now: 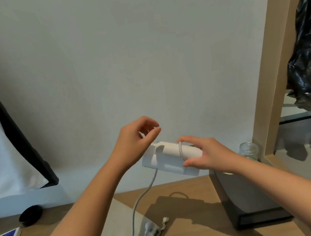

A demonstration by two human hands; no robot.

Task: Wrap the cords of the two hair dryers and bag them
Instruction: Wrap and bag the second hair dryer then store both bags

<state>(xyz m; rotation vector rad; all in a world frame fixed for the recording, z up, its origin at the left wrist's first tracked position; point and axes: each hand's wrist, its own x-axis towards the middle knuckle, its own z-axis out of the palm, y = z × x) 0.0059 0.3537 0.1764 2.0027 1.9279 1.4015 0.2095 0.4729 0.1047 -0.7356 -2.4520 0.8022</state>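
You are gripping the white hair dryer [169,157] with your right hand [205,157], one cord [141,196] loop circling its barrel. Your left hand [133,140] is curling just beside it, grip unclear. Below both hands, the cord is trailing onto the wooden bench [200,224].

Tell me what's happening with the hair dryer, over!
Right hand grips hair dryer. Left hand curled above it, hold unclear. One cord loop on, rest dangling. Nothing in the way.

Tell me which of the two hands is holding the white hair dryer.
The right hand: its thumb and fingers grip the hair dryer beside a loop of cord. The left hand, fingers curled, is above the other end, not gripping it.
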